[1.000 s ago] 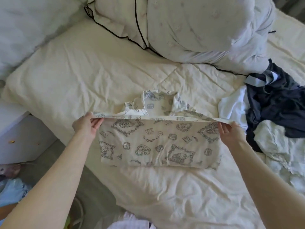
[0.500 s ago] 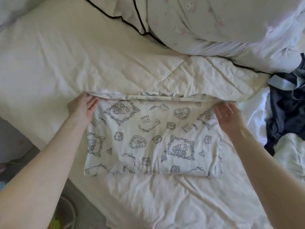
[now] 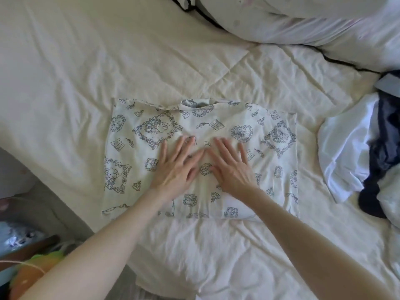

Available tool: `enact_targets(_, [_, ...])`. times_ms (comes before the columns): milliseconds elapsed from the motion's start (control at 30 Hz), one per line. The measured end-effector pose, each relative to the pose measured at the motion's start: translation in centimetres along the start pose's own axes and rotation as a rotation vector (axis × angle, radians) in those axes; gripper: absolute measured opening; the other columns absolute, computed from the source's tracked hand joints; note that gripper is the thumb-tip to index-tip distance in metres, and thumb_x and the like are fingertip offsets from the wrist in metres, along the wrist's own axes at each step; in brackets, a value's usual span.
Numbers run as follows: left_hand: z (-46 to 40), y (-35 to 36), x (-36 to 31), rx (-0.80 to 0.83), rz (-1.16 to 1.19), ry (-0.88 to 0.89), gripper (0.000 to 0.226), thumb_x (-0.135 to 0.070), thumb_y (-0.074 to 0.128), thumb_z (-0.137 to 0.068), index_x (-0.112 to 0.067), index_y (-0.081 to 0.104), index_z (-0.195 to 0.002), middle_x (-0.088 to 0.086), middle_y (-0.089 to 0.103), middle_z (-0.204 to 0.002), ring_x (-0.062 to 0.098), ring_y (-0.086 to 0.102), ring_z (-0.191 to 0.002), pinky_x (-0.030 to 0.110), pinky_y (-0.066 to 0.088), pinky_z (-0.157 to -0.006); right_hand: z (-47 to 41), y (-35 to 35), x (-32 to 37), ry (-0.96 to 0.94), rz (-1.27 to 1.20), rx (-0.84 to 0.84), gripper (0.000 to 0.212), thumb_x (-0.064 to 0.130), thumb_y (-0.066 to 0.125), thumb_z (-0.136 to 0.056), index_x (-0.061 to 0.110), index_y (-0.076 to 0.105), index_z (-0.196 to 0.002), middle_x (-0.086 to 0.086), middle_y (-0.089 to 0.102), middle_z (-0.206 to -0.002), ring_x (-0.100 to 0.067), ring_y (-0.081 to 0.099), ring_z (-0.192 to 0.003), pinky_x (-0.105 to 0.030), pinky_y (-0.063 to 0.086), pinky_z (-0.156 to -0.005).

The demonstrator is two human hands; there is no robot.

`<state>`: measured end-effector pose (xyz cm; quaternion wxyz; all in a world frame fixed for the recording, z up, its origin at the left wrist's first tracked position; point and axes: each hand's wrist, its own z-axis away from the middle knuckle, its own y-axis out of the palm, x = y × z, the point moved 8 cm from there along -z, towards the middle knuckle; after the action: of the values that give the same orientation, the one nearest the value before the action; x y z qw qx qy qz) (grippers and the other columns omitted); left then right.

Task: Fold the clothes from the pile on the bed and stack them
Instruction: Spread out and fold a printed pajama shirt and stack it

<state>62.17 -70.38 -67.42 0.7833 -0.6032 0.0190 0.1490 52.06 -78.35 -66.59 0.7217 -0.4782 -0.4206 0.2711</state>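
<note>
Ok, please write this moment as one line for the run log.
phase: smoothing fold | left hand: flat on printed garment | right hand: flat on it | unfolded pile: at right on bed

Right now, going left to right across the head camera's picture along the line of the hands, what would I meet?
Bare bedsheet → printed garment → left hand → right hand → white cloth → dark navy garment.

Both hands flat, fingers spread, side by side: left (image 3: 176, 164), right (image 3: 232, 164); forearms extended.
</note>
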Motion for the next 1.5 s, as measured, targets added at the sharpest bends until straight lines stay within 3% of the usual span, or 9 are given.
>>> enact_targets(100, [-4.2,0.2,4.0,0.054,-0.155,-0.089,0.055,-0.053,0.005,-0.093,-0.038,-0.010,-0.144,0.001,-0.016,-0.156,0.026,-0.019,-0.142,0.055,-0.021,-0.108,-3.2,0.7,-4.6,0.100,0.189,0.109,0.057,0.049,0.027,-0.099,0.028,0.014,-0.151,-0.002,0.002,-0.160,-0.021,0.000,-0.147,-0.048,-0.008,-0.117])
enact_targets(367, [-7.7,-5.3,10.7,0.066,0.104,-0.406,0.053,-0.038,0.021,-0.101,-0.028,0.005,-0.151,0.007,-0.008,-0.159,0.029,-0.007,-0.145,0.051,0.000,-0.116,-6.6,-4.7,-9.3,0.379,0.023,-0.033,0.055,0.039,0.032,-0.100,0.022,0.017,-0.151,-0.004,0.003,-0.160,-0.023,-0.002,-0.147,-0.050,-0.004,-0.116])
enact_targets(500, [-1.0,-4.5,8.3,-0.029,0.161,-0.367,0.055,-0.036,0.027,-0.101,-0.026,0.008,-0.151,0.005,-0.008,-0.158,0.026,-0.010,-0.145,0.050,-0.004,-0.117,-2.0,-4.0,-5.5,0.278,0.018,-0.030,0.055,0.042,0.029,-0.100,0.022,0.020,-0.150,-0.005,0.004,-0.160,-0.024,-0.003,-0.147,-0.050,-0.006,-0.116])
enact_targets(733, [11.3,2.2,-0.1,0.020,0.113,-0.239,0.050,-0.037,0.026,-0.098,-0.023,0.035,-0.145,0.010,0.022,-0.154,0.036,0.016,-0.142,0.059,0.010,-0.113,9.2,3.3,4.4,0.086,-0.059,0.045,0.048,0.036,0.037,-0.096,0.018,0.046,-0.139,-0.012,0.038,-0.148,-0.034,0.032,-0.138,-0.060,0.024,-0.109])
enact_targets(1000, [12.9,2.3,4.4,0.052,0.056,-0.317,0.053,-0.040,0.011,-0.099,-0.018,0.026,-0.146,0.009,0.019,-0.155,0.031,0.015,-0.143,0.047,0.008,-0.117,15.1,3.2,-6.5,0.455,0.058,0.218,0.070,0.056,0.003,-0.096,0.020,0.043,-0.141,-0.011,0.035,-0.150,-0.031,0.032,-0.139,-0.052,0.017,-0.113])
enact_targets(1133, [16.0,1.1,6.8,-0.140,0.289,-0.706,0.052,-0.027,0.034,-0.098,-0.014,0.027,-0.148,0.014,0.017,-0.156,0.035,0.009,-0.144,0.055,0.006,-0.112,16.9,1.8,-7.7,0.559,0.057,0.169,0.076,0.059,-0.003,-0.093,0.018,0.035,-0.144,-0.010,0.025,-0.154,-0.029,0.022,-0.143,-0.053,0.012,-0.114])
enact_targets(1233, [18.8,1.4,8.9,-0.282,0.506,-0.979,0.044,-0.011,0.052,-0.094,0.003,0.042,-0.134,0.031,0.034,-0.142,0.044,0.027,-0.135,0.055,0.025,-0.106,16.1,1.8,-4.5,0.475,-0.002,0.127,0.069,0.054,0.004,-0.096,0.016,0.039,-0.143,-0.013,0.027,-0.152,-0.033,0.023,-0.141,-0.054,0.013,-0.114])
enact_targets(1333, [21.1,3.6,10.2,-0.328,0.884,-1.298,0.049,-0.021,0.056,-0.094,0.006,0.041,-0.132,0.021,0.051,-0.120,0.035,0.051,-0.111,0.045,0.039,-0.097,14.0,2.6,0.4,0.340,-0.035,0.105,0.059,0.048,0.014,-0.099,0.017,0.041,-0.141,-0.014,0.032,-0.150,-0.036,0.027,-0.138,-0.059,0.016,-0.111])
enact_targets(1500, [21.5,6.4,10.1,-0.405,1.637,-1.561,0.013,-0.020,0.061,-0.091,-0.007,0.059,-0.088,0.007,0.055,-0.077,0.013,0.050,-0.065,0.017,0.046,-0.051,9.9,4.6,7.9,0.149,-0.014,0.088,0.052,0.041,0.035,-0.093,0.024,0.043,-0.141,-0.009,0.036,-0.149,-0.032,0.029,-0.138,-0.060,0.020,-0.107])
